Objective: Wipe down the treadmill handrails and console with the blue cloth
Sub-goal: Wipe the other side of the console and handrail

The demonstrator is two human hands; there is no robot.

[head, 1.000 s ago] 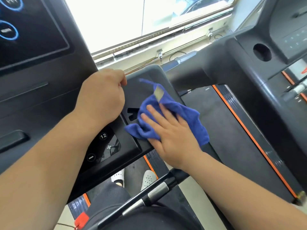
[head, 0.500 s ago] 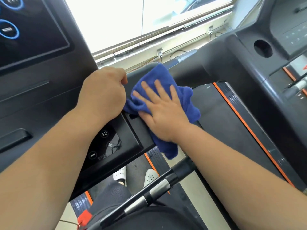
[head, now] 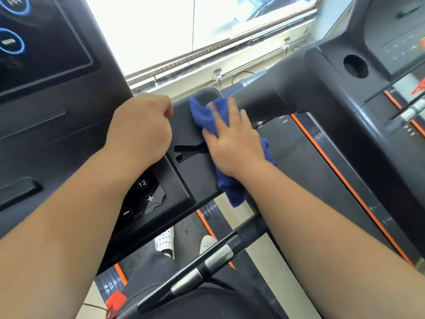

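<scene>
Right hand (head: 232,143) was flat, fingers straight, pressing the blue cloth (head: 203,115) onto the console's right side panel (head: 195,178). The cloth was bunched under the palm: one end poked out past the fingertips near the panel's top corner, the other hung off the panel's lower right edge. Left hand (head: 140,127) sat at the panel's upper left edge with fingers curled; couldn't tell whether it gripped the edge or just rested there. A notched slot (head: 187,150) in the panel lay between the two hands, touching the right thumb side. Speed keypad (head: 142,199) ("12", "+", "–") was just below the left wrist. The neighbouring treadmill's arm (head: 282,95) crowded the panel's top right corner, near the right fingertips; its cup-holder hole (head: 355,65) was further right. Handrail (head: 207,261) with silver sensor pads ran below both forearms. Main screen (head: 34,42) was top left, window (head: 172,31) above, white shoes (head: 164,240) on the deck below.
</scene>
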